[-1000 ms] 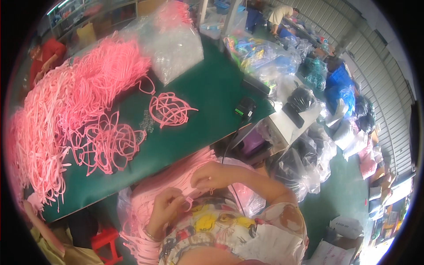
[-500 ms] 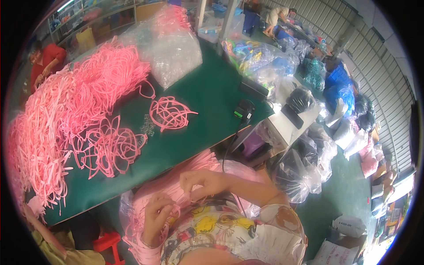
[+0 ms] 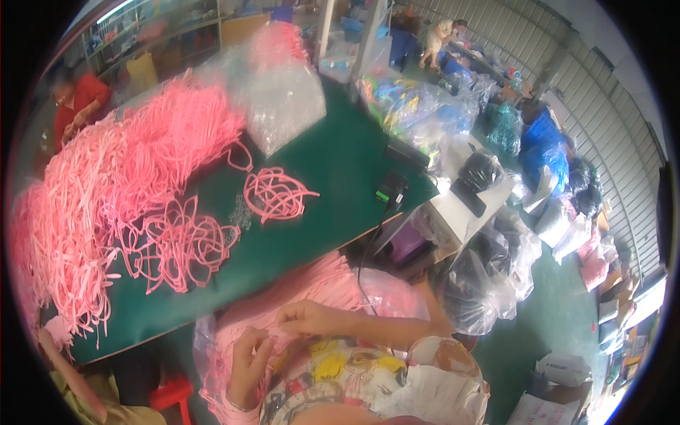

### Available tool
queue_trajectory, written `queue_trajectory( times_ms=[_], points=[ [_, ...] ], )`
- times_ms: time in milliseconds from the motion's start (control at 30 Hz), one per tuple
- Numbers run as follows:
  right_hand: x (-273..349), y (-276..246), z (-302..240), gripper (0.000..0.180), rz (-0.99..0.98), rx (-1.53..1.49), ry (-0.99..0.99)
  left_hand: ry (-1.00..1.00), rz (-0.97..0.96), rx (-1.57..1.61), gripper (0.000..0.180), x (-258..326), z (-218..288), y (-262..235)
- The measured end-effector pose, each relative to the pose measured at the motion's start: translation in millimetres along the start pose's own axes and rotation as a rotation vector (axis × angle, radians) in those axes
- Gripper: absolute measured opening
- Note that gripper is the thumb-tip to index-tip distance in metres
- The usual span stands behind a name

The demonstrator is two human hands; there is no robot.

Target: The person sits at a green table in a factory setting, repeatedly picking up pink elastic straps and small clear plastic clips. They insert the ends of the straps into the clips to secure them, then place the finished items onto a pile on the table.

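Note:
My left hand (image 3: 249, 360) is closed, thumb and fingertips pinching a thin pink strap in front of my body. Close beside it, my right hand (image 3: 306, 319) has its fingers curled in a pinch at the same pink material. The part between the fingertips is small and blurred. Under both hands a bundle of flat pink straps (image 3: 301, 287) lies in a transparent plastic bag against the table edge. On the green table (image 3: 340, 149) sit a loose tangle of pink strap loops (image 3: 185, 244) and a smaller tangle (image 3: 276, 195).
A large heap of pink straps (image 3: 92, 191) covers the table's left side, beside a plastic bag (image 3: 287, 106). A black device (image 3: 391, 190) with a cable stands near the right edge. Stuffed bags (image 3: 489, 283) fill the right. A person in red (image 3: 81, 106) is across the table.
My right hand has moved left and down, toward my left hand, which has shifted slightly down. The gap between them is smaller. The table appears slightly lower in view.

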State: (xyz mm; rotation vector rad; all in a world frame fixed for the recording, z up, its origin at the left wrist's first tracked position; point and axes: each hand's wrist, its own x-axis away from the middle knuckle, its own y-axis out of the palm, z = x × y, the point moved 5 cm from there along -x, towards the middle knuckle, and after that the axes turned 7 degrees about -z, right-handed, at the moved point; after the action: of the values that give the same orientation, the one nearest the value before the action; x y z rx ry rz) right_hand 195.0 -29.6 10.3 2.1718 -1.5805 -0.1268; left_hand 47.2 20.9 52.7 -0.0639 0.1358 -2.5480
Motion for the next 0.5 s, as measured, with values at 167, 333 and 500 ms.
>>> queue_trajectory(
  times_ms=[167,333,500],
  points=[
    [1,-2,13,0.012,-0.022,-0.008,-0.015,-0.014,-0.012,-0.109,0.013,0,-17,-1],
    [-1,-8,24,0.01,-0.077,0.035,-0.017,-0.109,-0.007,-0.034,0.014,1,-27,8],
    [-1,-12,29,0.015,-0.109,0.135,-0.044,-0.079,-0.045,-0.131,0.014,1,-64,3]
  ],
)
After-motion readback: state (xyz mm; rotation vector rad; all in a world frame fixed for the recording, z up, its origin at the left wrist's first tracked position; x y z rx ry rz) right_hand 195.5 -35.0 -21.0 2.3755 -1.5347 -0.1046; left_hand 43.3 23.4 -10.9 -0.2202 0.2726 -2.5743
